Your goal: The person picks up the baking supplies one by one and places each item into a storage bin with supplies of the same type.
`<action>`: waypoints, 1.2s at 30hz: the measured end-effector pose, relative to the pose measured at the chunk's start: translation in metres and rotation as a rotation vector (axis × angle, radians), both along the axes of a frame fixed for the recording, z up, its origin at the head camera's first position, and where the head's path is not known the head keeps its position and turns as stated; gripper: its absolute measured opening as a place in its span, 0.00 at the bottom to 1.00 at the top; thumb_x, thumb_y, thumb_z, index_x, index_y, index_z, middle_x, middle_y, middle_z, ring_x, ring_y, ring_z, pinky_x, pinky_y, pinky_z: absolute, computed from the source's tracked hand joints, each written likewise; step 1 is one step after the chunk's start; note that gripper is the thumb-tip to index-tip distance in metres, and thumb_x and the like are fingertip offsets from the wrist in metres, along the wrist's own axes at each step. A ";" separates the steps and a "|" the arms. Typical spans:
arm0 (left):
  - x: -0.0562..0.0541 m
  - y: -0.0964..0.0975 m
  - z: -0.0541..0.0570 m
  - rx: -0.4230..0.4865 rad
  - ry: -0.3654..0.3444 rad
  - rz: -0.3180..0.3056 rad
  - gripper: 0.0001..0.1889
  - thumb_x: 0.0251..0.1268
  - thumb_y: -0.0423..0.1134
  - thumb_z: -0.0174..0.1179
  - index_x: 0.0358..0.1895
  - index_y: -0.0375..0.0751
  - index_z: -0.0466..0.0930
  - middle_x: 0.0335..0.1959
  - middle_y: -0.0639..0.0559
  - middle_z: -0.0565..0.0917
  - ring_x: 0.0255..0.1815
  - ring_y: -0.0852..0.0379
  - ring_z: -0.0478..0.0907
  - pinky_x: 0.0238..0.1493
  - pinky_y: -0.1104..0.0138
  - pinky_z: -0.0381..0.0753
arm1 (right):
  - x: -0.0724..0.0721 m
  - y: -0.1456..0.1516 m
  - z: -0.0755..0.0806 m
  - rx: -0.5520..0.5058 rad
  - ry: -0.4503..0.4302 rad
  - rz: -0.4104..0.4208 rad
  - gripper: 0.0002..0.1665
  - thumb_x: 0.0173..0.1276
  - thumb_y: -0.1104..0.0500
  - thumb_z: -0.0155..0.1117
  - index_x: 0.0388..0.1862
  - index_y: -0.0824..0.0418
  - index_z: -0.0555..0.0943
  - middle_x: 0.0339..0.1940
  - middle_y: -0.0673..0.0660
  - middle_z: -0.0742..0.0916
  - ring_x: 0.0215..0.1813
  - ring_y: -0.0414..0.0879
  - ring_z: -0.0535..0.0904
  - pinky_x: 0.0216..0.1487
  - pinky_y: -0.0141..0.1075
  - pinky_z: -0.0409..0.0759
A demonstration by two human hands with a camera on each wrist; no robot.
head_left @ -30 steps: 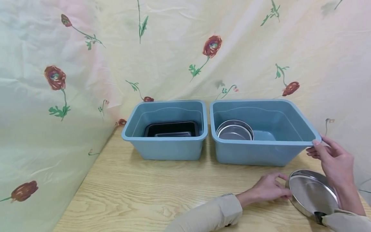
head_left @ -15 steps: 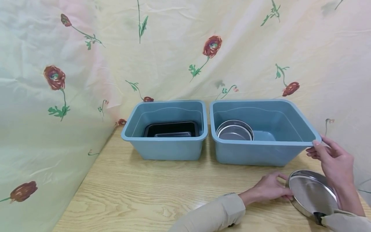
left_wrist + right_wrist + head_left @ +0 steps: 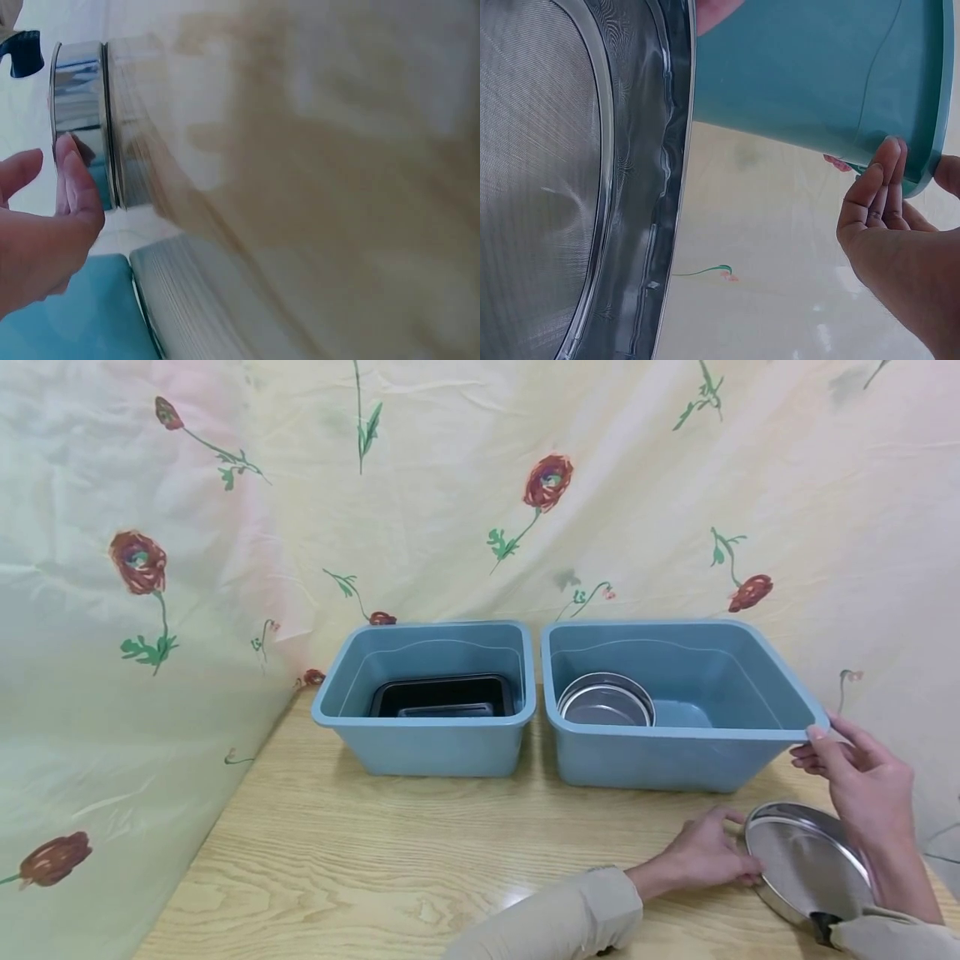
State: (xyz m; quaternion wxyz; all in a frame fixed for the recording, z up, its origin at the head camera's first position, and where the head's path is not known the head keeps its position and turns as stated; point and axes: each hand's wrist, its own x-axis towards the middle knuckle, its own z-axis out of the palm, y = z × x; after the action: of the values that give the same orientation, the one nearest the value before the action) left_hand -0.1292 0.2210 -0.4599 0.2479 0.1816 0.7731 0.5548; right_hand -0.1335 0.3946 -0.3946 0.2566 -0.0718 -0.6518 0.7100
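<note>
A round metal sieve (image 3: 806, 872) with a shiny wall lies at the front right of the table; its fine mesh (image 3: 532, 180) fills the left of the right wrist view. My left hand (image 3: 705, 853) is at the sieve's left side, fingertips (image 3: 69, 146) against the outer wall and thumb held apart. Up behind the sieve, my right hand (image 3: 873, 785) grips the front right corner of the right blue bin (image 3: 660, 762), thumb over the rim and fingers beneath. My right forearm covers part of the sieve's right edge.
Round metal pieces (image 3: 606, 702) sit in the right bin's left end. To its left stands another blue bin (image 3: 431, 752) holding black rectangular pans (image 3: 446, 689). Both stand on a wooden table (image 3: 360, 860) before a flowered cloth (image 3: 450, 510).
My left hand has shifted slightly right along the sieve's left side. The right hand keeps its grip on the bin corner, and the bins stay in place.
</note>
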 end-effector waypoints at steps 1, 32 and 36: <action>0.001 0.001 0.000 -0.011 0.015 0.004 0.24 0.62 0.30 0.73 0.58 0.51 0.77 0.17 0.56 0.85 0.16 0.70 0.79 0.32 0.80 0.76 | 0.000 0.000 0.000 0.002 -0.005 -0.002 0.19 0.76 0.67 0.64 0.62 0.52 0.83 0.28 0.46 0.90 0.26 0.35 0.86 0.30 0.22 0.81; 0.000 -0.005 0.004 0.039 -0.003 0.127 0.26 0.54 0.24 0.72 0.55 0.52 0.83 0.14 0.59 0.82 0.12 0.72 0.73 0.29 0.80 0.75 | -0.004 0.002 -0.004 0.018 0.100 0.058 0.17 0.75 0.71 0.62 0.54 0.52 0.85 0.27 0.49 0.90 0.26 0.37 0.87 0.30 0.23 0.82; -0.003 -0.012 0.004 0.100 -0.037 0.115 0.25 0.56 0.23 0.70 0.56 0.50 0.82 0.14 0.58 0.82 0.13 0.72 0.74 0.23 0.78 0.75 | -0.004 0.003 -0.005 0.033 0.091 0.064 0.17 0.75 0.70 0.62 0.54 0.52 0.84 0.28 0.49 0.90 0.26 0.36 0.87 0.31 0.23 0.82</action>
State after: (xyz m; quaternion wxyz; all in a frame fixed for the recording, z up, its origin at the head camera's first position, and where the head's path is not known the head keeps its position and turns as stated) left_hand -0.1321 0.2090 -0.4556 0.2205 0.1388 0.7490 0.6092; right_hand -0.1373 0.3980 -0.3999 0.2640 -0.0144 -0.6530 0.7097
